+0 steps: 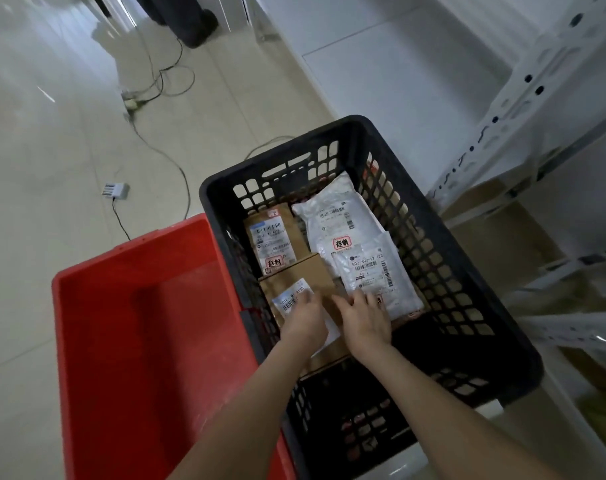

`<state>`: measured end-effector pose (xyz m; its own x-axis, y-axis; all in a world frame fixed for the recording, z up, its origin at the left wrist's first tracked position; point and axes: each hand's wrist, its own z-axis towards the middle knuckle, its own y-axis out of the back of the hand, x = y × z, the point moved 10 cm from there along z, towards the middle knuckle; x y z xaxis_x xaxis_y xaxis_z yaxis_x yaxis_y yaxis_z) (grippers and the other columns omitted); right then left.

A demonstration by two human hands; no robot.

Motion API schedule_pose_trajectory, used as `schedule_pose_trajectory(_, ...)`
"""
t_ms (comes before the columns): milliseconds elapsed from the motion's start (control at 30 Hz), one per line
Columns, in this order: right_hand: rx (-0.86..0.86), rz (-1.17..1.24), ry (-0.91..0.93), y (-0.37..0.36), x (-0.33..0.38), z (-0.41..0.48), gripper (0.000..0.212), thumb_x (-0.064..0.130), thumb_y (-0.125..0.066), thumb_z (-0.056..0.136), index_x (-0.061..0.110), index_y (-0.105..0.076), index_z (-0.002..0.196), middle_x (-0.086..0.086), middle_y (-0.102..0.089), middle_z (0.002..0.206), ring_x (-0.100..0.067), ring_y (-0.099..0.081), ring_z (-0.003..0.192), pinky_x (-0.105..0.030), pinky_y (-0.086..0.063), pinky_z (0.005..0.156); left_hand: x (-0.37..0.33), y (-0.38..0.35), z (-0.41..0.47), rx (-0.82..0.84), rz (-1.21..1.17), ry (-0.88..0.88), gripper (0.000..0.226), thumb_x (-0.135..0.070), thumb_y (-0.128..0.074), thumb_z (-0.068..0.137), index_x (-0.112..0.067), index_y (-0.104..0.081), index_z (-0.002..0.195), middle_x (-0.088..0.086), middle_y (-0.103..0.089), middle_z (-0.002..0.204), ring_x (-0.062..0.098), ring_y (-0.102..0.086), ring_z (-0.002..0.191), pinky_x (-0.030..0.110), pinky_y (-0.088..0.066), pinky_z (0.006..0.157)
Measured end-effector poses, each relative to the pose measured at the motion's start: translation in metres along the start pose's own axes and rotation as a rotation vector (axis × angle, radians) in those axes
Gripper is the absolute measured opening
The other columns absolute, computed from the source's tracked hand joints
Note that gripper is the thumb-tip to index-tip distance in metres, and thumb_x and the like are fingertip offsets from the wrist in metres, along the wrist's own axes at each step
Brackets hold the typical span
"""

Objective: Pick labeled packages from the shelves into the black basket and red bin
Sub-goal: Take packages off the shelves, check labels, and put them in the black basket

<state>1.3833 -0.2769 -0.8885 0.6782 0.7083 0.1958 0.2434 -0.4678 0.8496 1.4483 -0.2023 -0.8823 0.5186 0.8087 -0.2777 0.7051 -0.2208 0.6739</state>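
The black basket (474, 296) stands on the floor and holds several labeled packages. A brown cardboard box (306, 271) with a white label lies at its left side. My left hand (303, 318) rests on that box's label with fingers spread. My right hand (364, 318) lies flat beside it, fingertips touching the box and the edge of a small white poly bag (377, 271). Behind them lie another brown box (272, 242) and a bigger white poly bag (336, 216). The red bin (87, 306) stands left of the basket, and I see no package in it.
White metal shelving (523, 109) rises on the right, with brown boxes on its low shelves. Cables (170, 157) and a small power adapter (114, 191) lie on the tiled floor at the left. A person's dark trouser leg and shoe (190, 22) stand at the top.
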Motion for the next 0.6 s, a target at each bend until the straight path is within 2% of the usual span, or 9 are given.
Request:
schedule_pose_trajectory(133, -0.014, 0.01, 0.006, 0.008, -0.004, -0.005, 0.047, 0.016, -0.05, 0.091, 0.034, -0.041, 0.134, -0.004, -0.041, 0.133, -0.026, -0.034, 0.125, -0.04, -0.033, 0.104, -0.008, 0.005, -0.008, 0.006, 0.042, 0.01, 0.057, -0.002, -0.045, 0.091, -0.016, -0.029, 0.145, 0.01, -0.022, 0.152, 0.03, -0.036, 0.133, 0.04, -0.044, 0.096)
schedule_pose_trajectory(267, -0.024, 0.039, -0.027, 0.036, -0.016, -0.02, 0.051, 0.02, -0.057, 0.087, 0.03, -0.041, 0.134, -0.003, -0.038, 0.133, -0.026, -0.033, 0.125, -0.038, -0.033, 0.101, -0.022, 0.02, -0.029, 0.006, 0.154, -0.006, 0.053, -0.007, -0.053, 0.091, -0.012, -0.033, 0.139, 0.011, -0.026, 0.149, 0.03, -0.037, 0.131, 0.042, -0.048, 0.09)
schedule_pose_trajectory(467, -0.103, 0.101, -0.127, 0.091, -0.038, -0.069, 0.054, 0.04, -0.061, 0.086, 0.029, -0.041, 0.135, -0.003, -0.038, 0.135, -0.025, -0.032, 0.127, -0.038, -0.032, 0.104, -0.066, 0.05, -0.067, -0.024, 0.341, -0.15, 0.052, -0.015, -0.057, 0.089, -0.013, -0.034, 0.136, 0.01, -0.033, 0.139, 0.028, -0.039, 0.126, 0.04, -0.047, 0.09)
schedule_pose_trajectory(600, -0.195, 0.136, -0.244, 0.127, -0.063, -0.117, 0.056, 0.042, -0.06, 0.086, 0.027, -0.04, 0.137, -0.003, -0.038, 0.137, -0.026, -0.032, 0.127, -0.038, -0.033, 0.103, -0.111, 0.061, -0.1, -0.052, 0.435, -0.297, 0.059, -0.015, -0.056, 0.089, -0.014, -0.029, 0.142, 0.01, -0.026, 0.147, 0.031, -0.035, 0.131, 0.042, -0.045, 0.091)
